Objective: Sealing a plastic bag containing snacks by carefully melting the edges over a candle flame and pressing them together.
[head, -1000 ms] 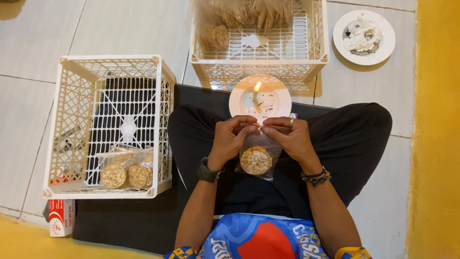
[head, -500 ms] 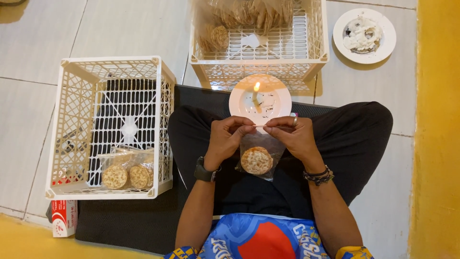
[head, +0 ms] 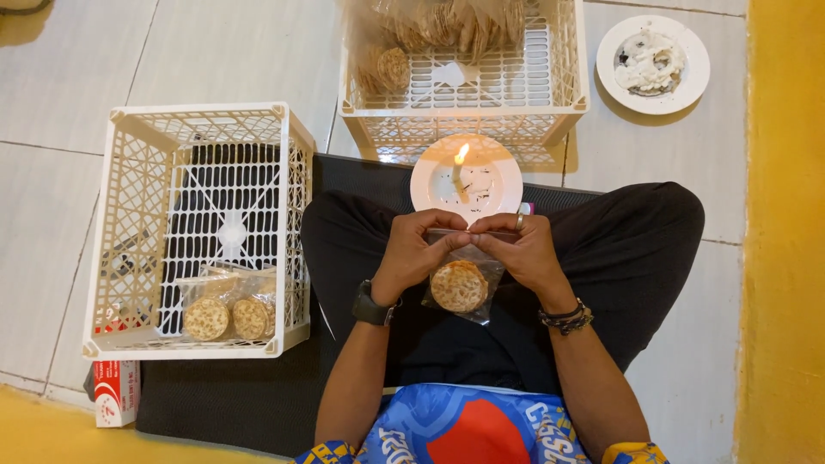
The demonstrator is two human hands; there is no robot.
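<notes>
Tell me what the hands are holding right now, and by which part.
Both hands, left hand and right hand, pinch the top edge of a clear bag of round crackers, near the candle.

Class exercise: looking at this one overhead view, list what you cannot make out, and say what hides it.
- Top edge of the clear bag: covered by the left hand and right hand.
- Far crate: cut off by the top edge.
- Red box: partly under the near crate.
- Stuff on the far plate: too small.

The top edge cuts off the far crate [head: 464, 82] and its crackers, the left hand [head: 417, 253] and right hand [head: 520, 253] hide the top of the small clear bag [head: 464, 283], and the near crate [head: 198, 232] partly covers the red and white box [head: 114, 393].
</notes>
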